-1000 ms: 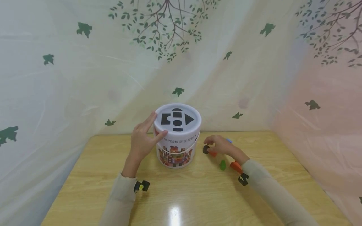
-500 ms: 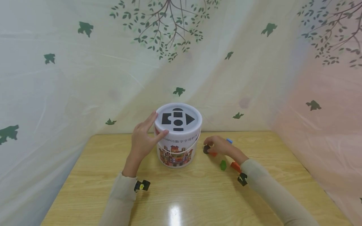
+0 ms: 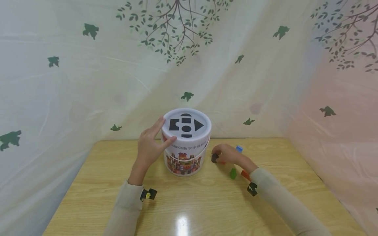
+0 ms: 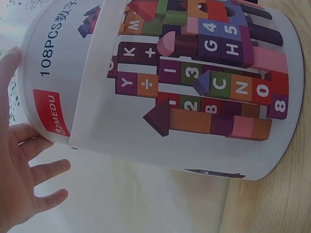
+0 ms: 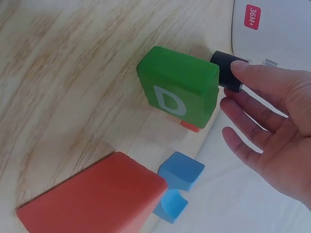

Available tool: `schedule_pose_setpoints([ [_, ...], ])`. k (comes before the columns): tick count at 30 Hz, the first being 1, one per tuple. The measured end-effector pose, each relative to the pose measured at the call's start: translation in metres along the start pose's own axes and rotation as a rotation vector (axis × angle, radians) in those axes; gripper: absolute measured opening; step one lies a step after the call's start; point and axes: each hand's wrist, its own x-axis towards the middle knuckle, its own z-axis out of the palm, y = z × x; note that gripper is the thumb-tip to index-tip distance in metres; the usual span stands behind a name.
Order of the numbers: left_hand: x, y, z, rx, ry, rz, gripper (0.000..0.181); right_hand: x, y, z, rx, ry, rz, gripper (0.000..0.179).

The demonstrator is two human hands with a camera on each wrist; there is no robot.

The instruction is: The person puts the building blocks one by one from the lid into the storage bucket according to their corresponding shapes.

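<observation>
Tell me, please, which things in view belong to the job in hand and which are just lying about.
Seemingly in use:
lidded bucket, touched by the left hand
dark block, pinched by the right hand

Seemingly just lying about:
green block marked D
large red block
blue piece
small red piece, partly hidden

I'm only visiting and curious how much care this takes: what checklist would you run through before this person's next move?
1. Bucket upright on the table: ok.
2. Left hand on the bucket, at its lid edge: ok.
3. Dark cylinder pinched by the right hand: ok, with the thumb on it.
4. Round hole in the lid uncovered: ok, no hand or block over it.
5. Green block away from the right hand: ok, the head view shows them apart.
6. Cylinder narrow enough for the round hole, if it is meant to go there: cannot tell.
</observation>
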Motion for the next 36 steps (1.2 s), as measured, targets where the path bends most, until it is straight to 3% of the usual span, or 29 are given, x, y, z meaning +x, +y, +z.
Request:
schedule_pose_setpoints([
  [20, 0.001, -0.001, 0.001, 0.009, 0.015, 0.016, 0.083, -0.008, -0.016, -0.004, -0.035, -0.043, -0.092, 0.027],
  [29, 0.0, -0.003, 0.002, -0.001, 0.021, 0.014, 0.082, -0.017, -0.021, -0.013, 0.101, -0.081, -0.054, 0.031],
  [36, 0.0, -0.002, 0.002, 0.004, 0.024, 0.013, 0.083, -0.026, -0.02, -0.026, 0.123, -0.061, -0.075, 0.031],
])
